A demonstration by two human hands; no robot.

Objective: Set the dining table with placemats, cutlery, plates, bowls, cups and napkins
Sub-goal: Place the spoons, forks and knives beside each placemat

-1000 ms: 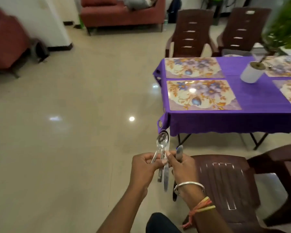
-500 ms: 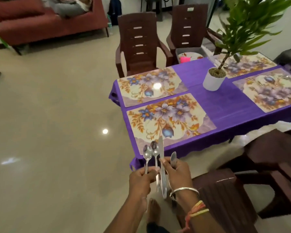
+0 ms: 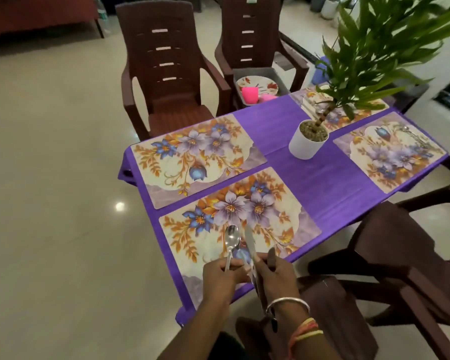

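Left grip [image 3: 220,276] pinching spoon [image 3: 232,238]; right grip [image 3: 276,278] clutching knife [image 3: 250,241]; both hovering over near placemat [image 3: 192,235] on worktop [image 3: 322,183].

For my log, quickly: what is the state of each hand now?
Left hand: closed, holding a spoon.
Right hand: closed, holding a table knife.

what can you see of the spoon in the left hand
The spoon is shiny silver metal with an oval bowl and a slim handle. It stands nearly upright, bowl up and facing the camera, over the near placemat. The left hand pinches its handle, hiding the lower end. A knife in the right hand stands just beside it.
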